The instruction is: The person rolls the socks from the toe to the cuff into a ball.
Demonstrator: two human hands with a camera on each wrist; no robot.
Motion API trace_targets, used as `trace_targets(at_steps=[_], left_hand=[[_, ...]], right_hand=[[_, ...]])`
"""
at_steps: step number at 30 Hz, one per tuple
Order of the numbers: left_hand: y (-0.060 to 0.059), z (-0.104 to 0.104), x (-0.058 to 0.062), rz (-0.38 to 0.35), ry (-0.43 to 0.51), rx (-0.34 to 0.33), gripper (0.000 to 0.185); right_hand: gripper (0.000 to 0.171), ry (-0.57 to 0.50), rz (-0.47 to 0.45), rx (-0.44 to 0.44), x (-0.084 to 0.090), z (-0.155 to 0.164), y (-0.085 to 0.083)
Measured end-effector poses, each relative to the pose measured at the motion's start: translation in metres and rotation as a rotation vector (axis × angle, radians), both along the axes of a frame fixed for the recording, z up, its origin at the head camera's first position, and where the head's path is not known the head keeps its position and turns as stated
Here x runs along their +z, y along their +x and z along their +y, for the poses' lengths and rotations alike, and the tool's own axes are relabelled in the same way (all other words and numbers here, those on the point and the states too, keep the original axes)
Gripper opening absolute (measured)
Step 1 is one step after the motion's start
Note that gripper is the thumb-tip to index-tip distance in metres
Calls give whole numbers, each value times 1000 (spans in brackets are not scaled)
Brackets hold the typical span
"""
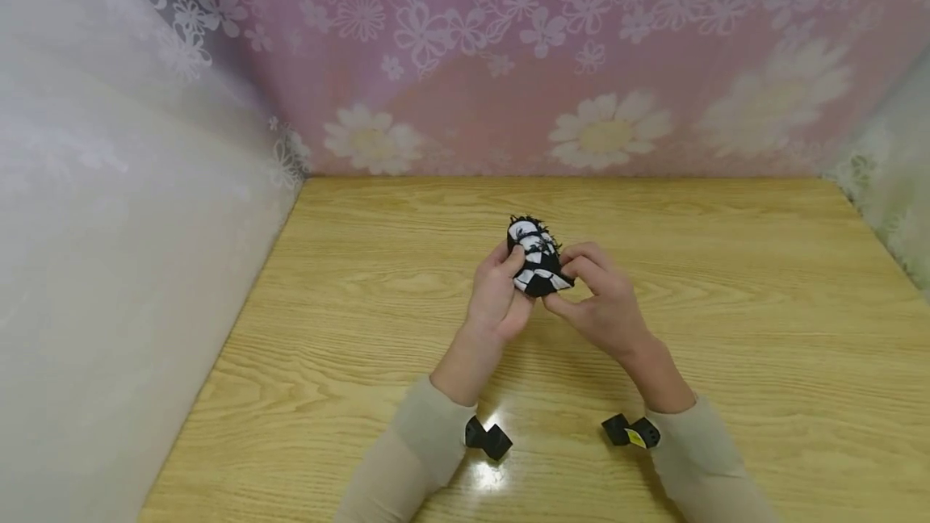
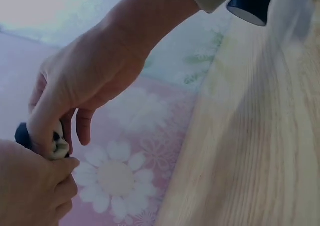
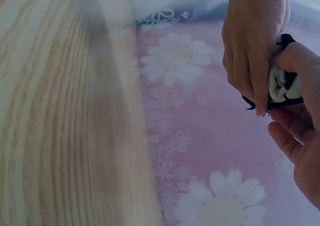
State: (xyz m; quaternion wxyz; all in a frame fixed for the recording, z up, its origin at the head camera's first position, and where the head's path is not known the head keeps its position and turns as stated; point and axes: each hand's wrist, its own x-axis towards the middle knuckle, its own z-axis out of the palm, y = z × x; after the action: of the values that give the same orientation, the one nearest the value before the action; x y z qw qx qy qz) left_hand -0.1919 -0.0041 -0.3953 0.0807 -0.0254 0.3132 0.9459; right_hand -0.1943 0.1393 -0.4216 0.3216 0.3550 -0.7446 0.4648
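A light wooden counter (image 1: pixel 726 329) with strong grain is filling the lower half of the head view, its surface running from the bottom edge up to the middle of the frame. A bright spot of light is glinting on the wood near the bottom centre. Behind the counter, across the top of the frame, a pink cloth backdrop (image 1: pixel 552 39) printed with white daisies and smaller outline flowers is hanging as a back wall. On the left of the frame a pale, whitish sheet (image 1: pixel 109 265) is standing as a side wall, and a similar pale floral cloth (image 1: pixel 894 184) is closing the right edge.
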Motion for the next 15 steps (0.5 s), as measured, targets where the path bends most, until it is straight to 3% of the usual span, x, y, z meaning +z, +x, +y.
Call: trace_targets(at_steps=[6, 10, 15], left_hand=[[1, 1, 0, 91, -8, -33, 44], [3, -1, 2, 171, -28, -75, 46], [8, 4, 5, 207, -27, -64, 45]], right_hand=[[15, -158, 3, -120, 5, 2, 1], [19, -156, 137, -198, 4, -1, -1], [30, -207, 292, -264, 1, -7, -3]])
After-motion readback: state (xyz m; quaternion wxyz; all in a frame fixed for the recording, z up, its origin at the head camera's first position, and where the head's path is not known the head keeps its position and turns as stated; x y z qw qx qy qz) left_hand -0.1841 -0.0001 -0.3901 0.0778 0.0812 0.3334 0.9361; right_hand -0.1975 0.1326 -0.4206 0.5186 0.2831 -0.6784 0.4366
